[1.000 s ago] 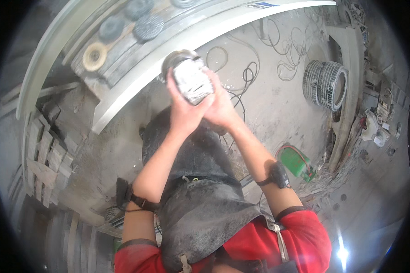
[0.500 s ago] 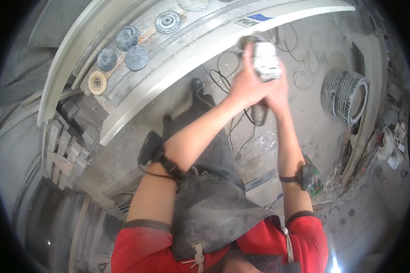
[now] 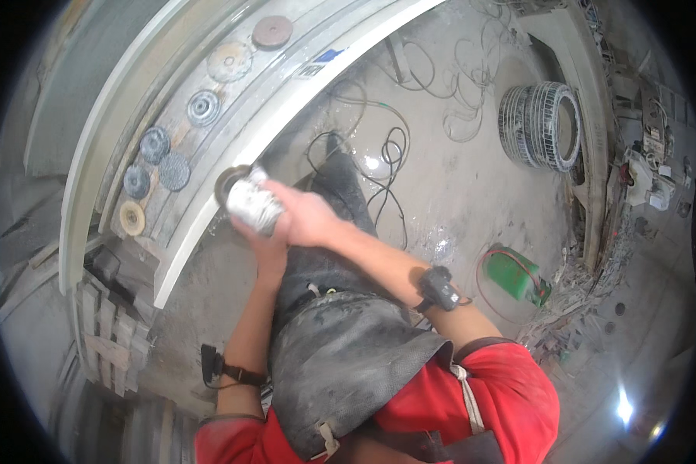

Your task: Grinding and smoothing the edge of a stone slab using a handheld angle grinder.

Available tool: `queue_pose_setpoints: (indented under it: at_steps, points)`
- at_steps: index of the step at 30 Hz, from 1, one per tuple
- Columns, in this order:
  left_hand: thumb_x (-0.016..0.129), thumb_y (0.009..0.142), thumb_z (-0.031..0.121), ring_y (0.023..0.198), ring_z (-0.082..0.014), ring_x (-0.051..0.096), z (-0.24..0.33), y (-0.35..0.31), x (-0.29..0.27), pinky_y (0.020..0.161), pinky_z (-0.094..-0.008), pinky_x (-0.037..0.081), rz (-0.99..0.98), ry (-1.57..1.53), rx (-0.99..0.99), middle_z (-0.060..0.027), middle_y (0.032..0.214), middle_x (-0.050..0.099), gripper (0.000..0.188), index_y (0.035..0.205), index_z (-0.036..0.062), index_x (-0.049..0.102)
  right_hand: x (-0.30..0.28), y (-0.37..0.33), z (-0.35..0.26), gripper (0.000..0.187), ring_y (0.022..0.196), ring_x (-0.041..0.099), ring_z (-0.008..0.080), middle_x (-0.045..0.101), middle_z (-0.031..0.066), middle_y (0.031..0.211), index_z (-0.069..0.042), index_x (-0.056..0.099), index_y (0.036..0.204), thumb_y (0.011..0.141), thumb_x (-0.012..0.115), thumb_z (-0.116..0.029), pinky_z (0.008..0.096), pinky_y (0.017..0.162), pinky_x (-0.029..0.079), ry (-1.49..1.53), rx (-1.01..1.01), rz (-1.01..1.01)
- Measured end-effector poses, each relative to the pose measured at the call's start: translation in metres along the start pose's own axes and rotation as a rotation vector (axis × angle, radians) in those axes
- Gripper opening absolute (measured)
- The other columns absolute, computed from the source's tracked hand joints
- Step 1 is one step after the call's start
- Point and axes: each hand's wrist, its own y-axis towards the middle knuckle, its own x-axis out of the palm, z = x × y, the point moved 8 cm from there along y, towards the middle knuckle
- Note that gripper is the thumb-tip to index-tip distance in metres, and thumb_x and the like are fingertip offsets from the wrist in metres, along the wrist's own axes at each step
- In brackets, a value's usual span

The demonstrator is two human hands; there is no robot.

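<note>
An angle grinder (image 3: 255, 204), its body wrapped in white, is gripped between my two hands. My left hand (image 3: 264, 238) closes around its near side, and my right hand (image 3: 308, 215) wraps it from the right. The grinder's round disc (image 3: 229, 182) is at the edge of a long pale slab (image 3: 184, 267); whether it presses on the edge I cannot tell. My hands hide much of the tool's rear. Behind the slab, on the bench, lie several round discs: a ribbed dark one (image 3: 175, 172), a grey one (image 3: 204, 108), a tan one (image 3: 132, 219) and a reddish one (image 3: 273, 32).
Cables (image 3: 394, 158) loop across the wet grey floor (image 3: 433, 209). Two wrapped tyres (image 3: 540, 126) stand at the right. A green object (image 3: 512, 272) with a red hose lies near my right elbow. Stacked pale blocks (image 3: 104, 336) are at the lower left.
Both hands have swung the grinder left and nearer, from the slab's far part to its near left part. The view has shifted too, showing more discs and the green object.
</note>
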Motion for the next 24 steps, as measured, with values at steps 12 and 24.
queue_pose_setpoints:
  at_steps: [12, 24]
  points:
    - [0.084, 0.077, 0.018, 0.14, -0.0327, 0.041, 0.084, 0.143, 0.382, 0.114, -0.0433, 0.038, -0.361, -0.145, -0.035, -0.0263, 0.149, 0.037, 0.121, 0.155, -0.0009, -0.006, -0.334, 0.032, 0.182, 0.073, 0.118, 0.062, 0.0257, 0.064, 0.0182, 0.128, -0.005, 0.046, 0.141, 0.078, 0.078, -0.021, 0.0377, 0.103, 0.048, 0.18, 0.106, 0.489]
    - [0.085, 0.075, 0.025, 0.135, -0.0297, 0.042, 0.056, 0.101, 0.259, 0.114, -0.0429, 0.035, -0.154, 0.127, 0.116, -0.02, 0.147, 0.036, 0.12, 0.156, -0.0018, 0.002, -0.231, 0.031, 0.136, 0.073, 0.117, 0.062, 0.0402, 0.063, 0.0231, 0.127, -0.012, 0.042, 0.146, 0.079, 0.072, -0.017, 0.0429, 0.099, 0.051, 0.173, 0.029, 0.311]
